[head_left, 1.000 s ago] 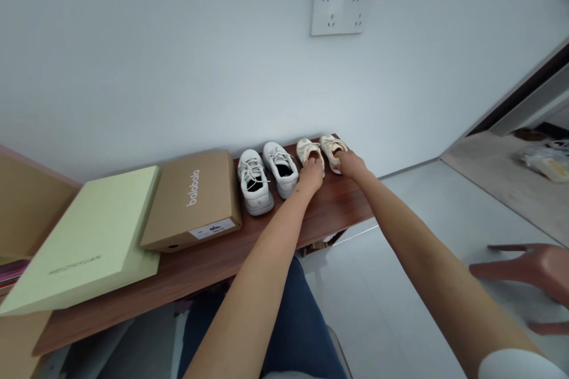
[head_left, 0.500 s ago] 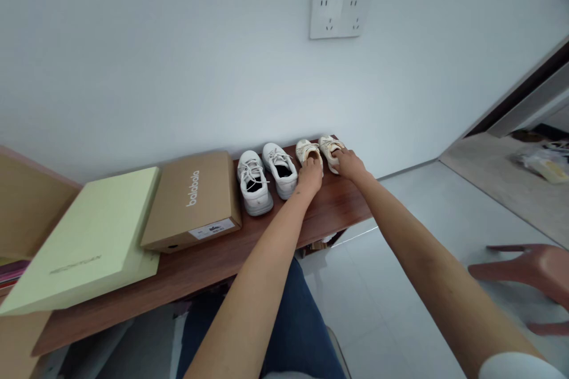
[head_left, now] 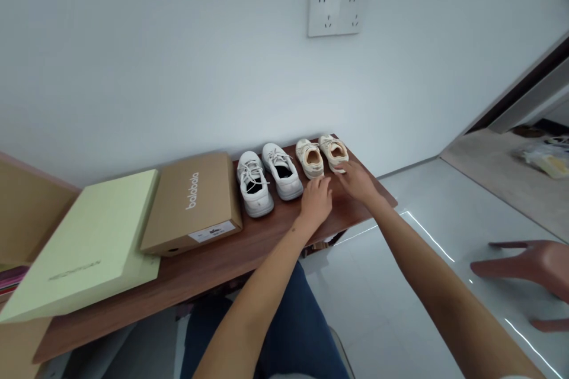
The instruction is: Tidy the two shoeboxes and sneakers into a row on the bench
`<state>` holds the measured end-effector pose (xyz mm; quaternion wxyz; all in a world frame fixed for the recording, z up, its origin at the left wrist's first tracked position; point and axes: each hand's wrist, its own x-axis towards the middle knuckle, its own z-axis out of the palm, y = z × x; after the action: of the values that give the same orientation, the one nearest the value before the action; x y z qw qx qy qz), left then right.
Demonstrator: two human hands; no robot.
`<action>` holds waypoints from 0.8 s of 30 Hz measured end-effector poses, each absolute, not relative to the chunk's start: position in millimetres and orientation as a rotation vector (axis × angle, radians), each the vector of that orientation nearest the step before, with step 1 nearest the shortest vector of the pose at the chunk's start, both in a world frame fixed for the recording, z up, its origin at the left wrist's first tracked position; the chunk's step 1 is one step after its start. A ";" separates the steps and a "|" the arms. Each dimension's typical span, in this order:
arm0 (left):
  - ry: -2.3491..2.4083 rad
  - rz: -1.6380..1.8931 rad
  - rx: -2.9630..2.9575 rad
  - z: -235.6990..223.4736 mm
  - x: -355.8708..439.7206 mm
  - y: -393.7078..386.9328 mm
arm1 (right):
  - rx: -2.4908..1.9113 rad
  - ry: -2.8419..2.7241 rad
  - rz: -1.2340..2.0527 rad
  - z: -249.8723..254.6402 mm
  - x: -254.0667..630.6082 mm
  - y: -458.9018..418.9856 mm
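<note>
Two small cream toddler shoes, a left one (head_left: 310,158) and a right one (head_left: 333,153), stand side by side near the far end of a wooden bench (head_left: 213,269). My left hand (head_left: 316,202) rests on the bench just in front of them, holding nothing. My right hand (head_left: 355,181) is nearest the right small shoe, its fingertips at the shoe's near edge, and holds nothing. A pair of white lace-up sneakers (head_left: 268,179) stands to the left of the small shoes, apart from my hands.
A kraft "balabala" shoebox (head_left: 193,204) and a pale green box (head_left: 84,246) lie on the bench's left part. A wall socket (head_left: 338,10) is above. Another person's hand (head_left: 528,265) is at lower right, over a tiled floor (head_left: 377,320).
Both my hands have drawn back toward me, off the small shoes, whose openings now show. The sneakers and boxes have not moved.
</note>
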<state>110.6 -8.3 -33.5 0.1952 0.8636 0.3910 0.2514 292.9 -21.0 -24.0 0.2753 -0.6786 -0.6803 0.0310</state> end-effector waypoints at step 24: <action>1.468 1.066 1.632 -43.8 166.7 58.6 | -1.811 -0.863 0.360 -52.4 310.8 38.0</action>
<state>166.7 58.6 -43.8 0.3437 0.6281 0.5649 0.4102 310.8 38.0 -52.4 0.5243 -0.7566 -0.3607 0.1505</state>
